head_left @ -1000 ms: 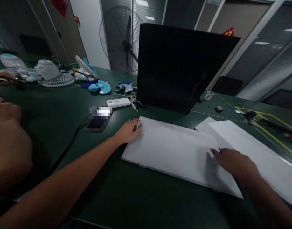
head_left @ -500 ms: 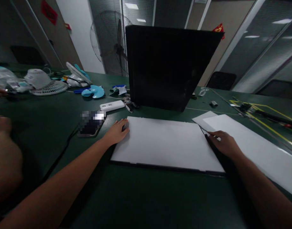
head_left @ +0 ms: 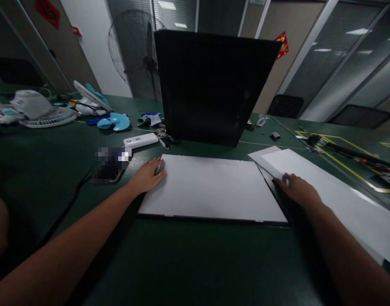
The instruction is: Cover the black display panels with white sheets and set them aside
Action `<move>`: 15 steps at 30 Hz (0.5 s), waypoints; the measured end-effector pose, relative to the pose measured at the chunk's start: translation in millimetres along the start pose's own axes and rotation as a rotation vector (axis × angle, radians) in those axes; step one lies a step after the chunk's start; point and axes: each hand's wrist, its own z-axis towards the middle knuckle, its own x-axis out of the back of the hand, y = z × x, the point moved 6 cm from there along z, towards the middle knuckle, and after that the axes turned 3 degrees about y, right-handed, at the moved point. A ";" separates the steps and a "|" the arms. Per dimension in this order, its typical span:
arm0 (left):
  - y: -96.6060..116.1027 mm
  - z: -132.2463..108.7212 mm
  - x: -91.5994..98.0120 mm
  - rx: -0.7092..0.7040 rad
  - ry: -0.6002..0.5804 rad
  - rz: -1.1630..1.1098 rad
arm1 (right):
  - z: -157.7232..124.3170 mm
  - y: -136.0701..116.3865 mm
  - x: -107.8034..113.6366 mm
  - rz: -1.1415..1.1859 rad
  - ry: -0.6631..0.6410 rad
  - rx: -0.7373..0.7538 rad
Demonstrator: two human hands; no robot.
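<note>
panel down flat, hands at both ends

the white panel (head_left: pixel 210 189) lies flat on the surface (head_left: pixel 188 263) before the upright black screen (head_left: pixel 214 85), and looks squared on a dark backing. the left hand (head_left: pixel 147 175) rests flat on its left edge, grip loose, holding nothing. the right hand (head_left: pixel 297 190) bends its fingertips over the right edge, beside loose sheets (head_left: pixel 329 187); whether that grip pinches cannot be told. neither hand is off it yet.
</note>
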 end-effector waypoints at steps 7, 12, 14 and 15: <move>3.9 -2.4 4.1 -0.022 0.001 0.022 | -21.7 -32.8 18.8 -0.191 -0.035 -0.024; 8.2 -4.4 8.4 -0.026 0.006 0.025 | -44.6 -55.0 50.1 -0.236 0.022 -0.041; 9.4 -5.0 10.0 -0.023 0.013 0.014 | -57.6 -72.7 62.4 -0.242 0.064 0.001; 9.8 -5.3 10.7 -0.021 0.017 0.007 | -65.4 -85.8 67.4 -0.237 0.095 0.072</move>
